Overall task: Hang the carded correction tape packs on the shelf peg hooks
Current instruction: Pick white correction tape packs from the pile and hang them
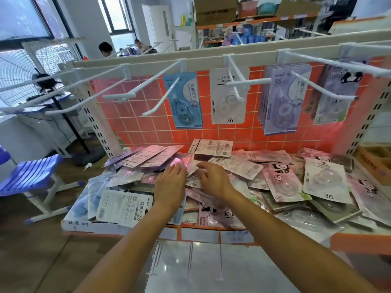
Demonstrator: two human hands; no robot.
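Plainly legible on the white pack [228,96], hanging mid-way along the orange grid panel [148,125], are "JINUO" at the top and "36" at the bottom. Left of it hangs a blue pack [186,100] whose Chinese characters are too blurred to read. To the right, a lilac stack [283,102] several cards deep shows "36". Farthest right, a panda pack [336,92] carries a word that looks like "PANDA". All four hang with the long axis upright.

White peg hooks [119,95] jut toward the near side, and several cross in front of the hung cards.

Below, on the shelf [201,234], lies the pile of packs [281,180], flat and overlapping, with long axes pointing every way and many back side up. A white card [328,180] at the right reads "36". A grey-backed card [124,208] at the near left also shows "36" beside Chinese characters. Handwriting on the shelf's near left edge cannot be read.

The left hand [169,185] lies palm down on the middle of the pile, its fingers [178,169] straight and released. The right hand [213,176], just beside it, arches over the cards with fingers [208,166] bent; whether they are grasping a card cannot be told.

A standing fan [25,68] and a blue chair [31,174] stand left of the shelf, and a cardboard box [215,11] sits far behind.
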